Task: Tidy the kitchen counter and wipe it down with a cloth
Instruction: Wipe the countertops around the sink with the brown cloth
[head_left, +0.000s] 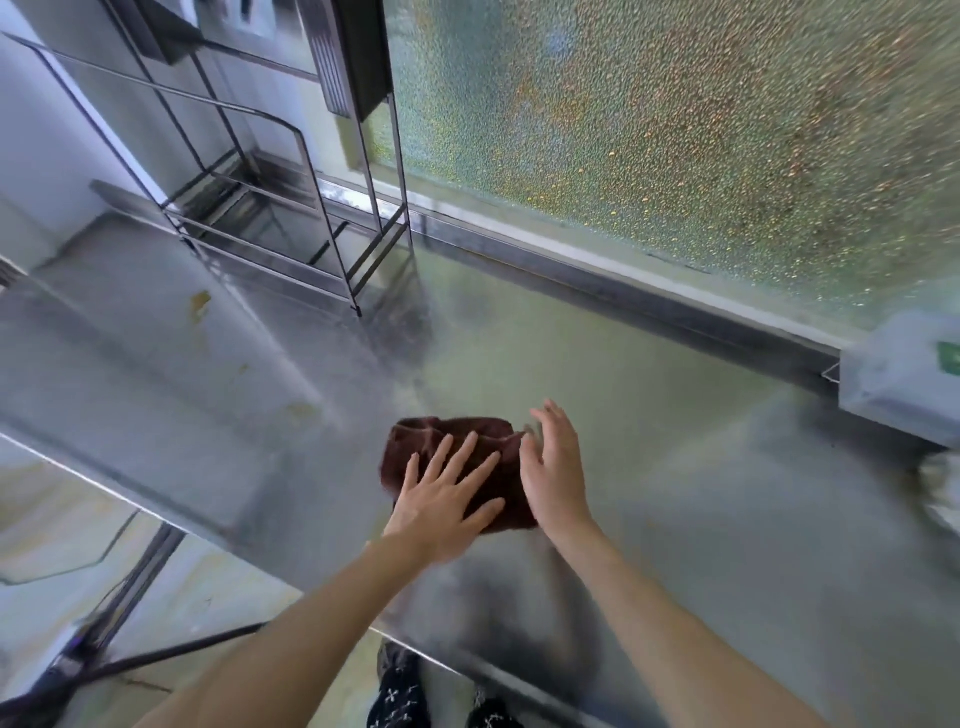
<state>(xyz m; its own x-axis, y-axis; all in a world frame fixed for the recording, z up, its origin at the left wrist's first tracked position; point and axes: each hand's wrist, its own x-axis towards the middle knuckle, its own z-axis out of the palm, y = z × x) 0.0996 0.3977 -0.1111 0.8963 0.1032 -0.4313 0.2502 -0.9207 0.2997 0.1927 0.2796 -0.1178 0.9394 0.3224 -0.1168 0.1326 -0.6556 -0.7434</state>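
A dark brown cloth (441, 441) lies bunched on the steel counter (675, 493), near its middle. My left hand (447, 499) presses flat on the cloth with its fingers spread. My right hand (553, 465) hovers at the cloth's right edge, fingers apart and slightly curled, its palm turned toward the cloth; I cannot tell whether it touches the cloth. Yellowish stains (200, 304) mark the counter at the left.
A black wire rack (291, 223) stands at the counter's back left. Frosted window glass (675, 130) runs along the back above a metal sill. A pale box with a green label (904, 374) sits at the right edge. The counter's front edge (156, 488) drops to the floor.
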